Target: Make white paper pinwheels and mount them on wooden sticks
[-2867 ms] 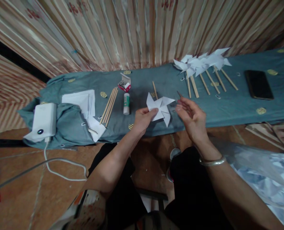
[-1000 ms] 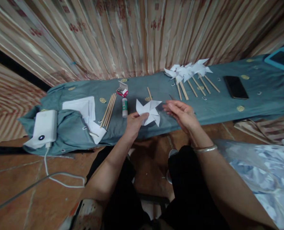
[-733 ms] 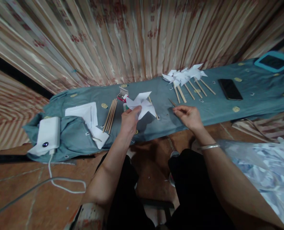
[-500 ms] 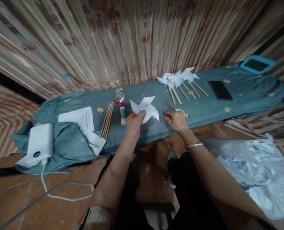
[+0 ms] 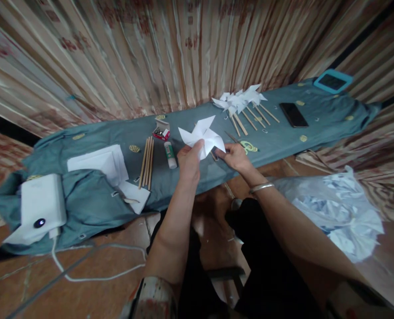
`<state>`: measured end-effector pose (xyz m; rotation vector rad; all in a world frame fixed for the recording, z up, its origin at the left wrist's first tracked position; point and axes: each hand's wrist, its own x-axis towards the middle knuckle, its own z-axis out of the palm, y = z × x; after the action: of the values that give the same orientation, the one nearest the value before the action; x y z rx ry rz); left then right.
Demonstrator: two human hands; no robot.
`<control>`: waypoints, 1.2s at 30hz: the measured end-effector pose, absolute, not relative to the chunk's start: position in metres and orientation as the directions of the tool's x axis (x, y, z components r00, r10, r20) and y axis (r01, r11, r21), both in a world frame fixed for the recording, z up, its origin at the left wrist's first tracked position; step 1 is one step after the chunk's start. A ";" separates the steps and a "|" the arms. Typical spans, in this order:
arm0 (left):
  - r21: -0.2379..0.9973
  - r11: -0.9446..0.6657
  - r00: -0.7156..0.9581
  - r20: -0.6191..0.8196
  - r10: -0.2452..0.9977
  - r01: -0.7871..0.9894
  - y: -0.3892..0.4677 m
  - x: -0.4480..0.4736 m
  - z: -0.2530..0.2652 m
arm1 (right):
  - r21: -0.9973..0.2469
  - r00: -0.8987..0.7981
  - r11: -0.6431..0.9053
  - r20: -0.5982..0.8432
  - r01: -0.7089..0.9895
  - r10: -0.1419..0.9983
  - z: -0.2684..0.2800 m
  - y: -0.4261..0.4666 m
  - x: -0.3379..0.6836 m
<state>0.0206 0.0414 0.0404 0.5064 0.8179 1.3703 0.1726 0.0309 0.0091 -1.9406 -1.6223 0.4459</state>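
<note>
A white paper pinwheel (image 5: 207, 135) is raised a little over the cloth, its folded blades spread. My left hand (image 5: 189, 161) grips it near the middle, thumb on top. At its lower right blade is my right hand (image 5: 235, 156), closed, with thumb and finger at the paper's edge; part of its grip is hidden. A wooden stick (image 5: 214, 155) shows partly from under the pinwheel. Just beyond my right hand lie what look like scissors (image 5: 249, 146) with green handles. A glue stick (image 5: 170, 155) and a small red box of pins (image 5: 161, 131) lie left of the pinwheel.
Several wooden sticks (image 5: 146, 161) and paper sheets (image 5: 99, 161) lie left, near a white power bank (image 5: 42, 204) with a cable. Finished pinwheels (image 5: 239, 101), a phone (image 5: 293, 114) and a blue-framed tablet (image 5: 333, 81) are right. A plastic bag of paper (image 5: 343, 212) stands lower right.
My right hand has moved left to the pinwheel's edge. The left hand still holds the pinwheel, now turned slightly. The whole view has shifted a little.
</note>
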 end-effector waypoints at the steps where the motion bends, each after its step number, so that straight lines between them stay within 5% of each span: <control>1: 0.734 0.154 0.001 -0.205 0.979 -0.661 0.041 0.020 0.041 | -0.653 0.217 -0.100 0.101 0.751 0.971 0.009 0.032 0.172; 17: 0.836 0.148 -0.108 -0.240 0.965 -0.528 0.053 0.023 0.027 | -0.631 -0.025 0.190 0.261 0.752 0.965 -0.009 0.021 0.202; 24: 0.893 0.152 -0.131 -0.226 0.965 -0.424 0.048 0.031 0.020 | -0.678 0.089 0.074 0.202 0.731 0.975 0.003 0.015 0.205; 36: 0.908 0.160 -0.069 -0.202 0.977 -0.387 0.042 0.038 0.016 | -0.350 -0.032 0.093 0.175 0.932 0.984 0.007 0.024 0.185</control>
<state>0.0375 0.0416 0.0158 0.7356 1.0751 1.3073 0.1846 0.0240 0.0073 -1.8855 -2.0122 0.1949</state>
